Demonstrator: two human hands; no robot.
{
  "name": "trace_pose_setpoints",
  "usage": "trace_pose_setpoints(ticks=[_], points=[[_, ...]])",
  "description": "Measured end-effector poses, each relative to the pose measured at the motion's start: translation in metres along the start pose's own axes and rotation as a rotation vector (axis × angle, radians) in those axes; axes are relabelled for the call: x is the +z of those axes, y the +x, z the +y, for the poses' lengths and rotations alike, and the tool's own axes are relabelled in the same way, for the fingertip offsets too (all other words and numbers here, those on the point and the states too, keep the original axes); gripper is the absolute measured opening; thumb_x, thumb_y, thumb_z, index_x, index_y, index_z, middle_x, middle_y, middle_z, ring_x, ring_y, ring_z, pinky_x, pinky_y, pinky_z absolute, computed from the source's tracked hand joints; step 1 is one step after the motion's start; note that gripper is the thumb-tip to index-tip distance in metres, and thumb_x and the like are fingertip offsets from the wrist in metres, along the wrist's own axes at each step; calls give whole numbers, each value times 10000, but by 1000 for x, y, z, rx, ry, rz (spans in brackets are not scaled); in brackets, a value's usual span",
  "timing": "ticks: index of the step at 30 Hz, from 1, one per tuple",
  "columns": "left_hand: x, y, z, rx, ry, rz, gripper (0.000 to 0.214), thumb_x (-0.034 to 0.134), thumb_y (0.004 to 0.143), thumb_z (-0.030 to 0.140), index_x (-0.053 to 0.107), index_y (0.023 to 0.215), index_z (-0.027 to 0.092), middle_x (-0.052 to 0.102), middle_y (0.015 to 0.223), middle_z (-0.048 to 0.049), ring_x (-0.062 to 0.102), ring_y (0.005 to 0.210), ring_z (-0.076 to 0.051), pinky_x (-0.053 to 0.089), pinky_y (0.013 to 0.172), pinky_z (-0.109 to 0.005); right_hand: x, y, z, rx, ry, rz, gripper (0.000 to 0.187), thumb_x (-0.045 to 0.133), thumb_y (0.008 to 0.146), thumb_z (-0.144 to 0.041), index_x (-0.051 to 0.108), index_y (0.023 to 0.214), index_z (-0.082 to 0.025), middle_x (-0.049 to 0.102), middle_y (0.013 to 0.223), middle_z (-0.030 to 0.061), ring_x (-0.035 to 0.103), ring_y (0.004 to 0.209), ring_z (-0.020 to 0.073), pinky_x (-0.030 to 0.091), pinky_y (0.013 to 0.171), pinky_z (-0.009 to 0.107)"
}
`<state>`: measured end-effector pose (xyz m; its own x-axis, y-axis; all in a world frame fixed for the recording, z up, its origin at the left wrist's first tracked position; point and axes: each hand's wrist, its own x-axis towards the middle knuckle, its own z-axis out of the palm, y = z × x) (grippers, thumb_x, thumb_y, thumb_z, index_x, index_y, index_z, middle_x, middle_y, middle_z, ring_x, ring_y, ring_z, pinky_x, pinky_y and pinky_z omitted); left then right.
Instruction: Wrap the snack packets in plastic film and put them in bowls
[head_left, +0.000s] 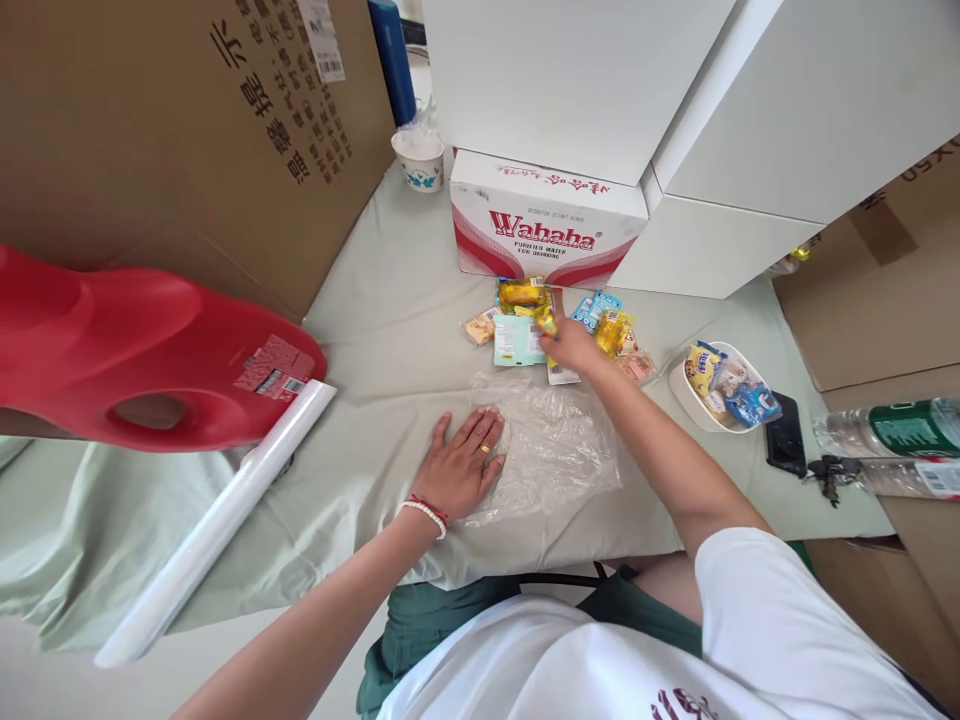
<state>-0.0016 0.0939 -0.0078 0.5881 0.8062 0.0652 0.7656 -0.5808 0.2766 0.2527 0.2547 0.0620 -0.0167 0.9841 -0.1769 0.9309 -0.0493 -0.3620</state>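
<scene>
My left hand (459, 462) lies flat with fingers spread on the left edge of a clear plastic sheet (555, 445) on the pale green cloth. My right hand (571, 345) reaches forward into a pile of small snack packets (517, 338) in front of the Wahaha carton (547, 228). Its fingers are pinched on a small yellow packet (547, 322). Blue and yellow packets (611, 325) lie just right of that hand.
A white bowl (694, 405) holds more snacks at the right, beside a black phone (786, 440), keys and plastic bottles (896, 428). A roll of film (217, 520) and a red jug (142, 350) lie left. A paper cup (420, 160) and cardboard boxes stand behind.
</scene>
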Motion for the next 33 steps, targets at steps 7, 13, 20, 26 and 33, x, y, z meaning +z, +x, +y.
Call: trace_pose_setpoints(ticks=[7, 13, 20, 26, 33], points=[[0, 1, 0, 0, 10, -11, 577, 342, 1074, 415, 398, 1622, 242, 383, 1679, -100, 381, 1554, -302, 129, 1291, -636, 16, -6, -37, -73, -191, 43, 391, 487, 952, -231, 571, 1328, -169, 576, 1469, 189, 657, 1165, 333, 552, 918, 435], [1, 1, 0, -3, 17, 1, 581, 344, 1074, 409, 388, 1627, 236, 394, 1675, -102, 385, 1551, -304, 130, 1290, -634, -11, 59, -8, -200, -298, 68, 576, 584, 929, -231, 480, 1492, -175, 355, 1670, 171, 634, 1235, 326, 534, 986, 435], [-2, 1, 1, -3, -3, -10, 585, 358, 1068, 421, 396, 1625, 245, 412, 1666, -103, 391, 1549, -298, 141, 1297, -622, -12, 74, 16, 5, -276, 129, 487, 654, 917, -329, 575, 1374, -182, 656, 1341, 181, 661, 1139, 338, 526, 918, 413], [1, 1, 1, -20, -30, -10, 570, 342, 1074, 426, 414, 1612, 250, 401, 1673, -79, 368, 1563, -273, 117, 1304, -616, -24, 48, 59, 289, -108, 285, 533, 669, 893, -359, 562, 1383, -179, 653, 1333, 189, 654, 1142, 371, 528, 894, 434], [1, 1, 1, -9, -25, -3, 571, 350, 1070, 419, 419, 1611, 247, 402, 1672, -90, 370, 1562, -282, 113, 1303, -619, -8, 4, 16, 80, -180, 94, 445, 554, 993, -339, 535, 1405, -174, 719, 1203, 194, 688, 1083, 356, 517, 869, 414]])
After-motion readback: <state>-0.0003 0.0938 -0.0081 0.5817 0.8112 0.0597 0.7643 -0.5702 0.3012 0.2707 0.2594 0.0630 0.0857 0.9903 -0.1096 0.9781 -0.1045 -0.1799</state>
